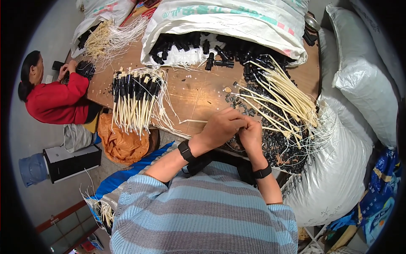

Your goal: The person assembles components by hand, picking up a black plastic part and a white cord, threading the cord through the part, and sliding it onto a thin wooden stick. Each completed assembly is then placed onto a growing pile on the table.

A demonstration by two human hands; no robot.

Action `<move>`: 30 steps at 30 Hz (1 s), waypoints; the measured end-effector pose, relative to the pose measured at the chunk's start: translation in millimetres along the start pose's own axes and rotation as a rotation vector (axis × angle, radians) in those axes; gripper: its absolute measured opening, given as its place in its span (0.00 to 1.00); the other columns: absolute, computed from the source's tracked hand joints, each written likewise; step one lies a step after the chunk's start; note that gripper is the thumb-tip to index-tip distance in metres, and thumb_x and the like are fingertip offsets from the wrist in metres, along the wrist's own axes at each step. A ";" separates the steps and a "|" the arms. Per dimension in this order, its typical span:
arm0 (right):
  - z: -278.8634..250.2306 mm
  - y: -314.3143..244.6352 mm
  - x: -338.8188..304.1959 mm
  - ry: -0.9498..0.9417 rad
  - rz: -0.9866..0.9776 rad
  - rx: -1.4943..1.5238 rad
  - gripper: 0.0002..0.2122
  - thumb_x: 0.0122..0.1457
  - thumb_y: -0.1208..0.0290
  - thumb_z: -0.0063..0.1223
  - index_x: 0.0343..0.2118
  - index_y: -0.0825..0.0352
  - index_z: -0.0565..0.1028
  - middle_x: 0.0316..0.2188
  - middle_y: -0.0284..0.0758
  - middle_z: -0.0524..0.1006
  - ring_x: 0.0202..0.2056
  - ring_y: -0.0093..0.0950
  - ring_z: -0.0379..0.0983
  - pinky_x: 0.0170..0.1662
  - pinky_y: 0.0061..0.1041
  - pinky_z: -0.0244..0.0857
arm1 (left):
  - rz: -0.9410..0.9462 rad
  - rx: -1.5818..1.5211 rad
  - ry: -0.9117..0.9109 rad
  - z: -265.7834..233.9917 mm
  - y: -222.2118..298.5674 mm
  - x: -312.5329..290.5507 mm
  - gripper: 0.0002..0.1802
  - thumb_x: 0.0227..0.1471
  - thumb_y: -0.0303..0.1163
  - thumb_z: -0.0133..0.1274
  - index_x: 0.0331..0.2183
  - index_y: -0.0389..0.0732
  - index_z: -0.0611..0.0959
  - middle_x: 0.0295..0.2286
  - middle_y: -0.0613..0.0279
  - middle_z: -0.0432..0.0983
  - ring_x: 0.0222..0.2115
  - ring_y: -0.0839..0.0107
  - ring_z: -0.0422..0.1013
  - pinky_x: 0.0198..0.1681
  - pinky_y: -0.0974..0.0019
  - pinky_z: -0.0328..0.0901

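Observation:
My left hand (220,126) is closed near the table's front edge, around a thin cream-coloured tube (194,121) whose end sticks out to the left. Against it sits my right hand (252,134), its fingers pinched together; what lies between the fingertips is hidden. Right of my hands, many loose cream tubes (292,95) with white wires lie across a heap of small black plastic pieces (281,148). To the left, a row of cream tubes fitted with black sleeves (133,91) lies bundled, their white wires trailing to the right.
At the back, an open white woven sack (228,23) spills black plastic fittings (209,61) onto the wooden table (192,95). Full white sacks (338,169) crowd the right side. A person in red (57,97) works at the far left, near an orange bag (122,139).

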State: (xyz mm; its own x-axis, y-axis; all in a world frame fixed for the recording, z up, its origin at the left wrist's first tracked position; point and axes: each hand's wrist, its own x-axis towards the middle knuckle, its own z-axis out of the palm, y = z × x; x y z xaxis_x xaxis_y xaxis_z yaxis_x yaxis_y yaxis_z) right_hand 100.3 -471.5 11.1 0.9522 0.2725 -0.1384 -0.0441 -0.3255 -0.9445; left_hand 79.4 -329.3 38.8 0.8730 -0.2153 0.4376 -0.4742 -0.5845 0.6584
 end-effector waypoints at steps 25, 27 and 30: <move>-1.1 -1.9 -1.5 0.030 0.066 0.370 0.04 0.58 0.75 0.54 0.32 0.70 0.78 0.16 0.20 0.70 0.19 0.09 0.60 0.21 0.14 0.54 | -0.407 -0.118 0.184 10.0 -13.6 -7.8 0.19 0.36 0.17 0.56 0.36 0.39 0.83 0.26 0.61 0.76 0.26 0.69 0.72 0.30 0.70 0.66; -2.9 -4.6 -4.5 0.041 -0.001 0.181 0.04 0.58 0.75 0.54 0.32 0.70 0.78 0.16 0.21 0.70 0.19 0.09 0.60 0.20 0.14 0.53 | -0.421 -0.152 0.137 9.7 -20.1 -13.1 0.17 0.36 0.17 0.56 0.34 0.39 0.84 0.26 0.62 0.77 0.26 0.70 0.72 0.30 0.70 0.66; -3.5 -2.9 -5.5 0.077 -0.116 -0.029 0.04 0.58 0.76 0.55 0.33 0.70 0.78 0.16 0.21 0.69 0.19 0.09 0.60 0.21 0.12 0.54 | -0.446 -0.198 0.082 5.2 -20.1 -8.6 0.15 0.37 0.18 0.56 0.32 0.38 0.84 0.26 0.62 0.77 0.26 0.70 0.72 0.31 0.71 0.66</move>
State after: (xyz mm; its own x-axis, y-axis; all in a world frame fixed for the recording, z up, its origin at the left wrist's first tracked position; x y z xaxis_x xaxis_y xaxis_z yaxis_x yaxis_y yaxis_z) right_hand 96.2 -475.3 15.6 0.9708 0.2399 -0.0048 0.0749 -0.3220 -0.9438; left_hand 82.0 -319.7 18.6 0.9878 0.0886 0.1282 -0.0761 -0.4437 0.8929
